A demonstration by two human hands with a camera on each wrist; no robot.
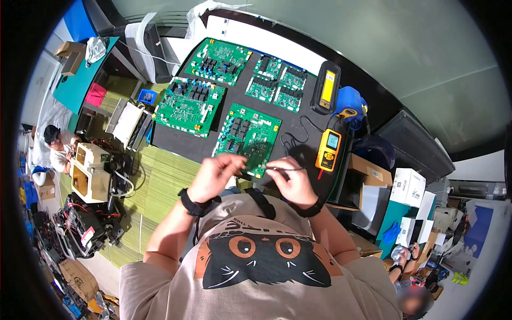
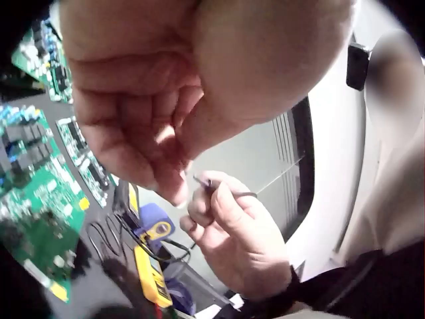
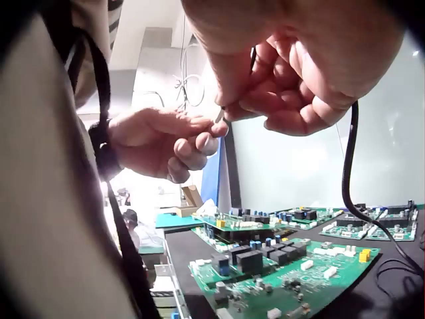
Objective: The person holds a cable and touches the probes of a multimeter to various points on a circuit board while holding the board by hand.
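Above the front edge of a large green circuit board point(image 1: 250, 133), both hands are raised close together. My right hand point(image 1: 294, 184) pinches a thin probe with a black cord; its short pale tip point(image 3: 220, 114) points at the left fingertips in the right wrist view. My left hand point(image 1: 216, 176) has curled fingers with the thumb against them, beside that tip; whether anything small lies between them is hidden. In the left wrist view a narrow gap separates the left hand point(image 2: 149, 100) from the probe tip point(image 2: 200, 180). A yellow meter point(image 1: 328, 150) lies right of the board.
Two large boards point(image 1: 218, 61) point(image 1: 189, 106) and several small boards point(image 1: 261, 88) lie on the black table. A black-and-yellow device point(image 1: 326, 88) and a blue tool point(image 1: 350, 104) are at the back right. Cardboard boxes point(image 1: 368, 173) stand at the right; another person point(image 1: 61, 146) is far left.
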